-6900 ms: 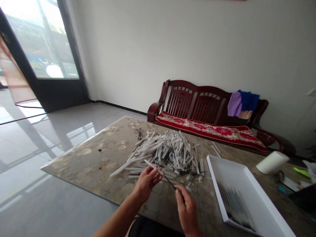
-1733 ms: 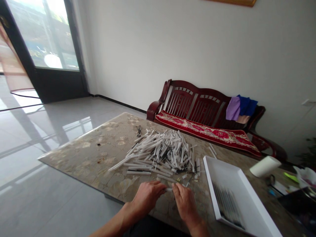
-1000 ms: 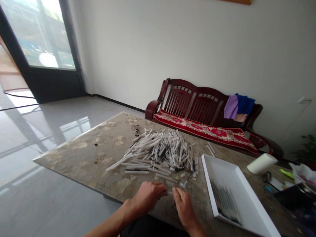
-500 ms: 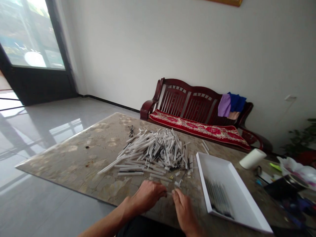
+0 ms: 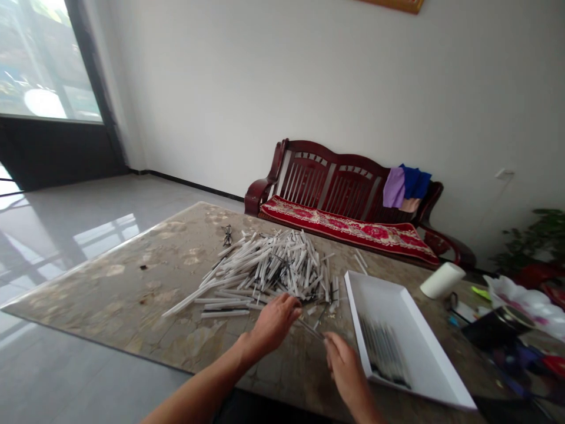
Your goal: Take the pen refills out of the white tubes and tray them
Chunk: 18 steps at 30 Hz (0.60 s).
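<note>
Your left hand (image 5: pixel 274 325) and right hand (image 5: pixel 346 360) are both over the near part of the stone-patterned table (image 5: pixel 176 341), with a thin greyish rod (image 5: pixel 311 330) spanning the short gap between them. The rod's far end meets the tips of your left fingers, which are curled down and drawn together around it; the back of that hand hides how many of them have hold of it. The near end runs in beside your right thumb, where your thumb and forefinger pinch together; the rest of your right fingers are folded under, and you cannot tell from here whether anything else lies in that palm. The rod is fairly straight, its long axis slanting from upper left by your left hand to lower right by your right hand, so it points away from you and leftward at its far end. Too little of it shows to tell whether it is bare or sleeved. Just beyond your left fingertips lies the heap of white and dark sticks (image 5: pixel 282 259). Right of your right hand sits the white tray (image 5: pixel 424 347), a row of slender dark rods (image 5: pixel 384 347) along its near left part.
</note>
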### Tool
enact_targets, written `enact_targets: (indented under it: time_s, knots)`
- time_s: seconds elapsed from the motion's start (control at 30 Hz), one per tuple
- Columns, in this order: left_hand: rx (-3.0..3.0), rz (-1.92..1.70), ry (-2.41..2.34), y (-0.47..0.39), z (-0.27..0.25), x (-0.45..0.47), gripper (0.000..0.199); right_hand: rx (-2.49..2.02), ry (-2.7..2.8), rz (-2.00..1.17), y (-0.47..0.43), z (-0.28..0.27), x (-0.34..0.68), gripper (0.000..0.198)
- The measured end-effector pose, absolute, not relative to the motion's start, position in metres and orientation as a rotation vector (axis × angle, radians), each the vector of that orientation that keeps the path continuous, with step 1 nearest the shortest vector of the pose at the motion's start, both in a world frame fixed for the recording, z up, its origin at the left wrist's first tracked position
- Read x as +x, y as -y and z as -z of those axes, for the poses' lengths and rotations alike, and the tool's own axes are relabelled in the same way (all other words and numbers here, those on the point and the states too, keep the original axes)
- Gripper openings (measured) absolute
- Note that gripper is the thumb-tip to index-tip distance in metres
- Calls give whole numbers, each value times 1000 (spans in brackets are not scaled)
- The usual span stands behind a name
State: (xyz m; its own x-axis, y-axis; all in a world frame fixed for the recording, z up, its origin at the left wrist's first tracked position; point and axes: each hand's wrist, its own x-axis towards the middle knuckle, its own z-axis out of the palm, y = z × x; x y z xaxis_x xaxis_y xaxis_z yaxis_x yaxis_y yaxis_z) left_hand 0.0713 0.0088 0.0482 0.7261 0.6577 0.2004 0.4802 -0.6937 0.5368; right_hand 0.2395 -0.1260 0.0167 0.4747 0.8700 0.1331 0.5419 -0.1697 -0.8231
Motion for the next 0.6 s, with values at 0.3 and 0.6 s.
enact_targets:
  time_s: [0.3,0.6]
  knots:
    - [2429,-310,-1016,-17,-16,133,16,-1453,274,-813,143,-15,238,74]
    - [2290,-432,-1022,-21,-17,137,16,-1461,406,-816,145,2,242,61]
